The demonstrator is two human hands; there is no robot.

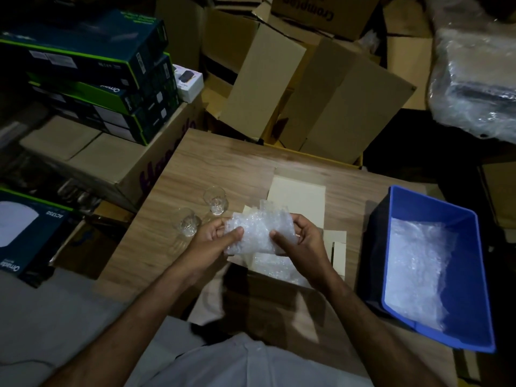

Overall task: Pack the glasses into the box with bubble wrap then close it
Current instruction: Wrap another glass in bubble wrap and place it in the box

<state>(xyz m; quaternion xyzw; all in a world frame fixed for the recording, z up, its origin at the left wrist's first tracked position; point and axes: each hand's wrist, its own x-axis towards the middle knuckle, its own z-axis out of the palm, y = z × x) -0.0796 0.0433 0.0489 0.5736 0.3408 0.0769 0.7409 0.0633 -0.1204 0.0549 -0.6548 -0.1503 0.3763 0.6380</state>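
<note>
Two clear drinking glasses stand bare on the wood-grain bench (pixel 212 163), the nearer glass (pixel 187 223) just beside the left hand (pixel 215 237) and the farther glass (pixel 215 201) a little beyond it. Both hands hold a crumpled sheet of clear bubble wrap (pixel 261 229) above the open pale cardboard box (pixel 296 202): the left hand pinches its left edge between thumb and fingers, and the right hand (pixel 301 238) grips the right edge with fingers curled round it. More bubble wrap (pixel 279 268) already lies inside the box, below the hands. To the right a blue plastic bin (pixel 472 297) holds a further heap of wrap.

The likely trouble is the left hand or forearm knocking the nearer glass as the sheet is spread or turned, since that glass stands so close to the knuckles; it would tip easily on the hard bench. A loose wrap could also let a glass slide out when it is lifted to the box.

Whether anything is already bundled inside the held sheet cannot be told; it is too crumpled and the light is dim. The box's near wall and floor are hidden by the hands and wrap, so I cannot say whether any glass is packed. Stacked cartons around the bench are largely in shadow.
</note>
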